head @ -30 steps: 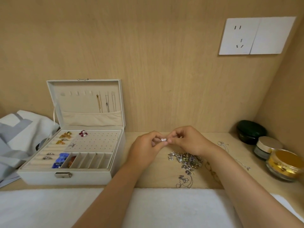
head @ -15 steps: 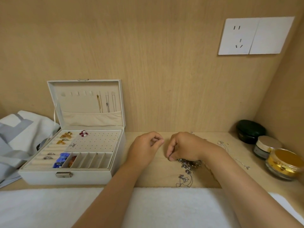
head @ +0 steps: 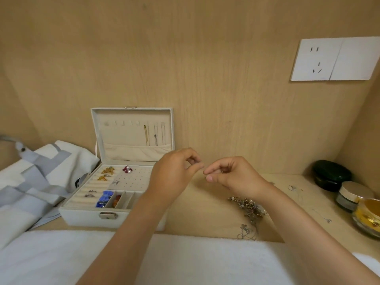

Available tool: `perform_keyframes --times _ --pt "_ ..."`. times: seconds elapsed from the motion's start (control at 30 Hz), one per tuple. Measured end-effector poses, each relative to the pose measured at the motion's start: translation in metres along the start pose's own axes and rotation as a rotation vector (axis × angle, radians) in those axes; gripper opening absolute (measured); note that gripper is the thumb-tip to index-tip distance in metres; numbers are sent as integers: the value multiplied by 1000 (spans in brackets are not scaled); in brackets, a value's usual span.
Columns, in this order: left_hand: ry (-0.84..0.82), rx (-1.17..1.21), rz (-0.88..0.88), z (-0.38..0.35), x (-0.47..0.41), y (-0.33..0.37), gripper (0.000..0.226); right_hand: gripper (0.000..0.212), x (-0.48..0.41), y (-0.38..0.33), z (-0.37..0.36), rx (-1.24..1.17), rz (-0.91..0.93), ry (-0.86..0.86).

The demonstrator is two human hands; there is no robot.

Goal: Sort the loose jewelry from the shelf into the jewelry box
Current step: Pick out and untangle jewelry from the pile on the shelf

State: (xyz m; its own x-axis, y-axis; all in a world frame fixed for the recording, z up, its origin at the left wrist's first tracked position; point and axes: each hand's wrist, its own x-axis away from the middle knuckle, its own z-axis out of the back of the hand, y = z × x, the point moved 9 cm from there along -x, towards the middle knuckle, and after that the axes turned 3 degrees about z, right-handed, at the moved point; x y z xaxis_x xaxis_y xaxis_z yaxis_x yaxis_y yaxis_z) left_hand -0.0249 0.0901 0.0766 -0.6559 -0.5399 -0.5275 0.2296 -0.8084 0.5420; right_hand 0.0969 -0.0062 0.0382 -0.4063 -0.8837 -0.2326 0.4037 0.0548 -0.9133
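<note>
loose jewelry [head: 248, 206] lies in a tangled heap on the shelf [head: 205, 212], near the front edge and under the right wrist. one small gold piece [head: 205, 177] is up off the shelf, pinched between the thumb and forefinger of the right hand [head: 232, 175]. the left hand [head: 174, 177] hangs just left of it, its fingers [head: 197, 167] curled and thumb close to forefinger, tips almost meeting the piece. whether they hold something tiny of their own i cannot tell.

the jewelry box [head: 82, 217] stands open well to the left, lid upright against the back wall. its trays lie left of both hands, and the left hand sits between the piece and the box. so the left hand is nearer the box, though the right has the hold. a move leftward over the box's right wall looks like what comes next. the piece is too small to judge its long axis. a thin chain [head: 320, 214] lies apart, further right.
</note>
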Motion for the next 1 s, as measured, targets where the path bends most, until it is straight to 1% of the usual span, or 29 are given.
perform_keyframes --times 0.07,0.17,0.27,0.33,0.43,0.53,0.63,0.73,0.83,0.93,1.0 --pt "6 14 31 21 5 -15 6 10 -7 -9 -12 25 33 11" --pt "20 73 85 51 13 -46 4 14 -22 -23 -35 58 61 12" --pt "64 149 154 82 22 -77 15 13 -37 -42 -70 85 71 -21" --pt "103 189 206 101 28 -97 21 18 -49 -49 -95 118 83 -50" --pt "147 221 280 123 36 -126 20 17 -68 -51 -128 156 71 -78" --pt "182 208 315 139 42 -150 17 14 -82 -56 -156 172 80 -102" --pt "179 207 319 146 49 -166 14 13 -91 -58 -179 196 83 -171" --pt "144 145 309 146 52 -175 13 14 -99 -52 -190 211 65 -160" --pt "138 148 306 146 54 -180 17 11 -103 -45 -196 232 41 -136" --pt "112 176 325 140 55 -185 25 8 -105 -42 -201 321 50 -140" --pt "102 168 335 138 55 -187 21 7 -106 -40 -203 403 79 -140"
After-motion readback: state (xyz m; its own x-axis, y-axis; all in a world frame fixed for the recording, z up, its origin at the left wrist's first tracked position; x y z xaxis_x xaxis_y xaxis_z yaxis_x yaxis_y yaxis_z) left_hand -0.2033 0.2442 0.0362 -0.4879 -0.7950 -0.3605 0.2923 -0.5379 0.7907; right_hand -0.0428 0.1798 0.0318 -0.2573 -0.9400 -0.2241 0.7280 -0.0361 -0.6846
